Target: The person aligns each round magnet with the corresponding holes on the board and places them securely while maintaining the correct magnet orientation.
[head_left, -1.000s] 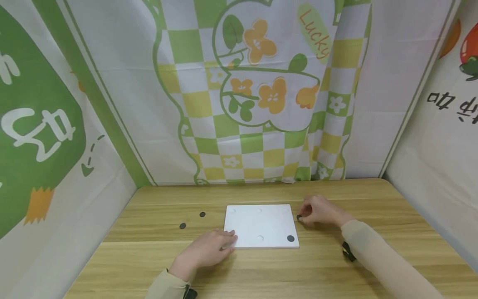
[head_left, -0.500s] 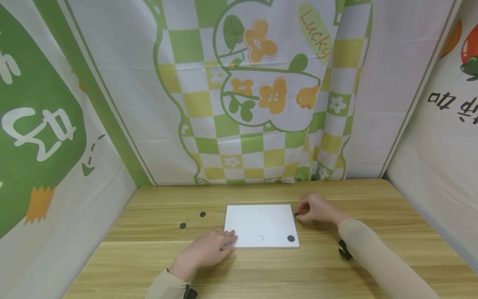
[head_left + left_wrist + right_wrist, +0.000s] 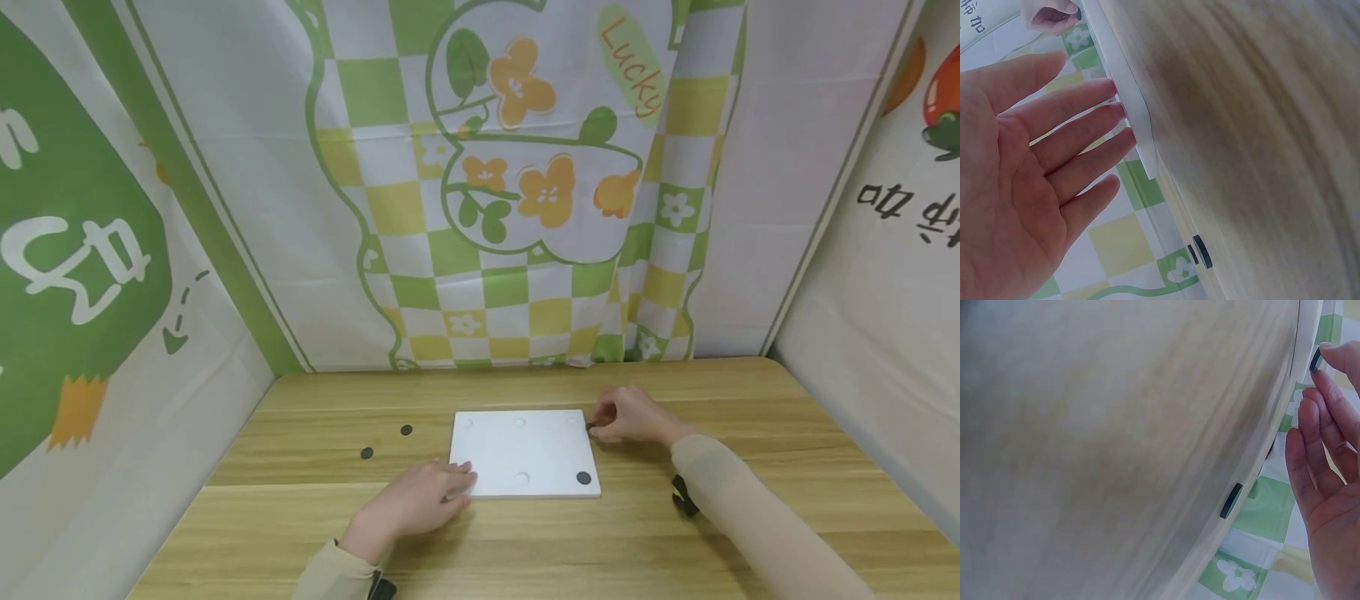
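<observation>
A white board (image 3: 517,450) with shallow round recesses lies flat on the table. One black disc (image 3: 583,477) sits in its near right recess. My left hand (image 3: 423,500) rests on the board's near left corner with its fingers extended, as the left wrist view also shows. Just off the board's right edge, my right hand (image 3: 633,414) pinches another black disc (image 3: 1316,359) between thumb and forefinger. The left hand covers the near left corner of the board, so any recess there is hidden.
Two loose black discs, a nearer one (image 3: 367,452) and a farther one (image 3: 407,430), lie left of the board. Another disc (image 3: 1231,500) rests on the table in the right wrist view. A patterned curtain (image 3: 525,317) hangs behind the wooden table (image 3: 337,400).
My right hand has moved slightly left and away from me with its pinched disc, reaching the board's right edge. The left hand and the board have stayed put.
</observation>
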A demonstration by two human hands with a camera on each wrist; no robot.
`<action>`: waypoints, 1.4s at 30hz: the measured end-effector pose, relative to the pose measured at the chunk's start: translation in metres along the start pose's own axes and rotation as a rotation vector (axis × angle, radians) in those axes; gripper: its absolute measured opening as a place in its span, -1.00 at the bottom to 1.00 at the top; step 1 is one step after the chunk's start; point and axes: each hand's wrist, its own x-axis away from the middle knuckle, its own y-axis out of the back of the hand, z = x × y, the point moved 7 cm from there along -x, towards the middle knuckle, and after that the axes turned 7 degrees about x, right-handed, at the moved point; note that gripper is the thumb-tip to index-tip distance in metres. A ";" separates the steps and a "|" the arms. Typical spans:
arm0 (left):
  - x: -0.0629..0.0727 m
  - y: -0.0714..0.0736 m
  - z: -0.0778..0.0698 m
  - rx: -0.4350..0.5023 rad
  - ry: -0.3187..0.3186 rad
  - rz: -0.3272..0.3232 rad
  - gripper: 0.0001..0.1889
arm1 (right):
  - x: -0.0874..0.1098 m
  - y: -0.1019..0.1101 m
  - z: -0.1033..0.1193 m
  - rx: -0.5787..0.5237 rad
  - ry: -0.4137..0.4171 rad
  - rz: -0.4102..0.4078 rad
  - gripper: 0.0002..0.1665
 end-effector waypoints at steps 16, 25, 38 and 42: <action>0.001 0.000 0.000 0.005 0.006 -0.004 -0.57 | -0.008 -0.008 -0.005 -0.029 -0.051 0.025 -0.87; 0.001 -0.001 0.000 -0.004 0.004 -0.009 -0.58 | -0.012 -0.009 -0.004 -0.044 -0.063 0.034 -0.86; 0.000 0.000 0.000 -0.012 -0.001 -0.007 -0.58 | -0.016 -0.011 -0.001 -0.101 -0.091 0.057 -0.88; 0.000 -0.001 0.000 -0.008 0.003 -0.006 -0.58 | -0.019 -0.010 0.000 -0.101 -0.083 0.054 -0.88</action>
